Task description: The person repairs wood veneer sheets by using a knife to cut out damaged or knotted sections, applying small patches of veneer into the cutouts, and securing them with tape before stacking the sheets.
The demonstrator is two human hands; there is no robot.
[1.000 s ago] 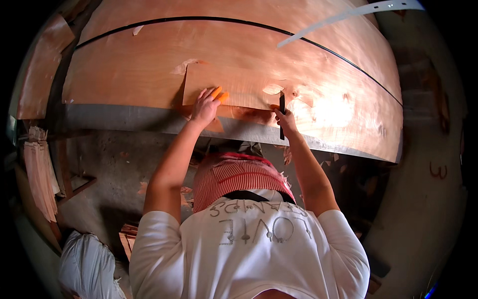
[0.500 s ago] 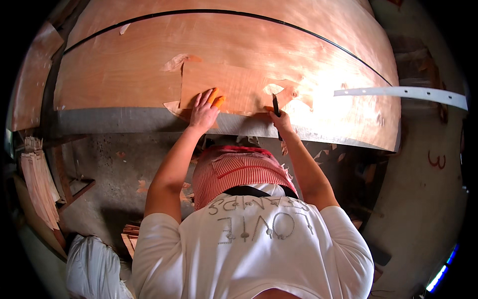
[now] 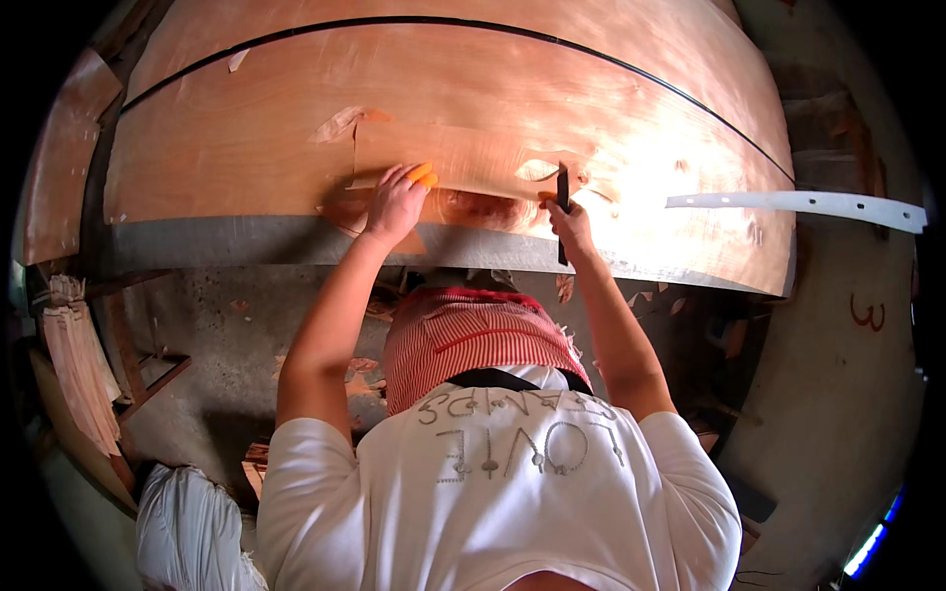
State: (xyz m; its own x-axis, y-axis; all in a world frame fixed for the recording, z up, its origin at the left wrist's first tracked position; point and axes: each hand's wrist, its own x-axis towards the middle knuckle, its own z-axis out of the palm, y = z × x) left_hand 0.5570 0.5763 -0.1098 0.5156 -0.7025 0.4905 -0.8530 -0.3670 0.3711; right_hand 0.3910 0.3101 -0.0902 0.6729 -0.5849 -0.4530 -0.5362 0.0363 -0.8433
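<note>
A rectangular piece of thin wood veneer point(image 3: 463, 156) lies over a larger veneer sheet point(image 3: 236, 167), its near edge raised with a shadowed gap under it. My left hand point(image 3: 396, 209), with orange covers on some fingertips, is closed on the near left part of that edge. In my right hand point(image 3: 574, 229) is a black utility knife point(image 3: 563, 187), held upright. The fingertips of that hand also reach the near right edge of the piece. Beside the knife, a leaf-shaped hole point(image 3: 537, 169) shows in the veneer. Torn veneer scraps point(image 3: 340, 123) lie left of the piece.
A black strip point(image 3: 424, 20) curves across the sheet's far part. A pale perforated strip point(image 3: 798, 201) juts over the right edge. Along the near side runs a grey table edge point(image 3: 197, 241). Veneer bundles point(image 3: 79, 345) and a white sack point(image 3: 187, 527) stand at left; scraps litter the floor.
The near edge of the veneer piece has been lifted and shifted away from me. My left hand has gone from lying flat to gripping it; the knife has moved slightly right.
</note>
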